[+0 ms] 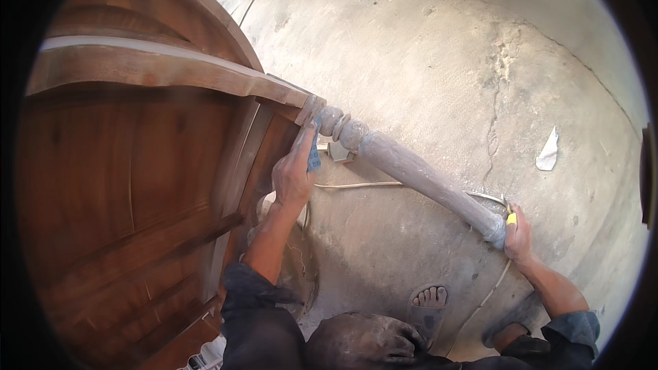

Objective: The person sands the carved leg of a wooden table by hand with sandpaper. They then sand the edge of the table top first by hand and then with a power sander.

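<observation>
A turned wooden leg [428, 173], dulled by pale dust, juts out from the corner of an overturned brown wooden table [164, 72]. My left hand [293, 177] is closed on a piece of blue sandpaper [314, 159] and presses it to the square block where the leg meets the frame. At the leg's far right end, my right hand [519, 238] grips the narrow foot. Something small and yellow [511, 218] shows at its fingers; whether it is held or wrapped round a finger I cannot tell.
A pale cable [363, 184] runs across the cracked concrete floor [418, 48] beneath the leg. Behind the leg's beaded part lies a small grey object [339, 153]. A white scrap [547, 149] rests to the right. My sandalled foot [428, 301] is below the leg.
</observation>
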{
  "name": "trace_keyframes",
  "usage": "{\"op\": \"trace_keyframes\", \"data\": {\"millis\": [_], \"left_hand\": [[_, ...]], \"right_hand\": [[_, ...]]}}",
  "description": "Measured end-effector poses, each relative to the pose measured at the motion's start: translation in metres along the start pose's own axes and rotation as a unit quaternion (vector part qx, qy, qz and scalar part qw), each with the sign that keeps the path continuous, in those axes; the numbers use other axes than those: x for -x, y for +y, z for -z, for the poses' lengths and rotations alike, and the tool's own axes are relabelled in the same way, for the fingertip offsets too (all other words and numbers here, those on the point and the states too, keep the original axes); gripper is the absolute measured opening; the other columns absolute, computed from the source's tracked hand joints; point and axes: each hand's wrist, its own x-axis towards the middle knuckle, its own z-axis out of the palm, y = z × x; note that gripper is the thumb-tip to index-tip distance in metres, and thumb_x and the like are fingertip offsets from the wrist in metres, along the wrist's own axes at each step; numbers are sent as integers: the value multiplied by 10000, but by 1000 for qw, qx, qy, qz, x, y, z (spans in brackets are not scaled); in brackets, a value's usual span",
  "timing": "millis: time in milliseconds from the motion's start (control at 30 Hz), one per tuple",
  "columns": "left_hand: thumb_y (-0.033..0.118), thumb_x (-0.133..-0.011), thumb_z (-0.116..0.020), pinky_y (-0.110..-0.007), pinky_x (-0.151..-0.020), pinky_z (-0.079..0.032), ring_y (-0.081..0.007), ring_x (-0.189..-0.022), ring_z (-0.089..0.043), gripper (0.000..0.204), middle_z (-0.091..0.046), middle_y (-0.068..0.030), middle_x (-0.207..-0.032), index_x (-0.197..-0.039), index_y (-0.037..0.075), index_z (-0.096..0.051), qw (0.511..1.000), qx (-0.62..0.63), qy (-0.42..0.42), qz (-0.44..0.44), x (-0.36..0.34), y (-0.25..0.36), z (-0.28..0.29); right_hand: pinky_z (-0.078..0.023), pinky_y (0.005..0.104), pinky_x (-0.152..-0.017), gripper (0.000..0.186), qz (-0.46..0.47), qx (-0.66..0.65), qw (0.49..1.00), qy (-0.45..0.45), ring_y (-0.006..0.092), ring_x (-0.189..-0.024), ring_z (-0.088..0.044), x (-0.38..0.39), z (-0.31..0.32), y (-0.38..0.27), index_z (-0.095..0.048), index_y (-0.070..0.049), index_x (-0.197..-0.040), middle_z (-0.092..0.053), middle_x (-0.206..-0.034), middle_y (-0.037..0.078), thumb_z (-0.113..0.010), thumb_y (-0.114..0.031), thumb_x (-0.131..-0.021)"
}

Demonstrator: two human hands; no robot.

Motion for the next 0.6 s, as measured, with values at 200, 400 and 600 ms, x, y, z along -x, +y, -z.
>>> {"op": "trace_keyframes", "data": {"millis": [200,400,600], "left_hand": [[36,-896,-618,-439,-720,-604,-341,-781,-675,683,-729,-115,-1213,-1560,95,-466,971,-212,-109,-35,-20,-14,-2],[59,-893,-637,-432,-644,-589,-317,-777,-652,705,-723,-89,-1217,-1574,120,-466,979,-186,-73,-41,-36,-12,-8],[13,-873,-623,-497,-717,-572,-345,-844,-672,741,-724,-109,-1163,-1583,108,-433,984,-153,-96,6,2,-16,8]], "right_hand": [[-496,489,-1014,490,2,15,1000,2,509,-1163,-632,-2,-1,10,-569,80,-1358,-655,-1225,345,-456,-190,-966],[-482,487,-1047,498,16,28,999,10,499,-1196,-629,5,-8,21,-585,88,-1339,-649,-1244,350,-441,-195,-956],[-493,480,-1026,516,15,12,1000,6,493,-1178,-639,2,-4,8,-577,61,-1366,-660,-1220,334,-418,-186,-941]]}}
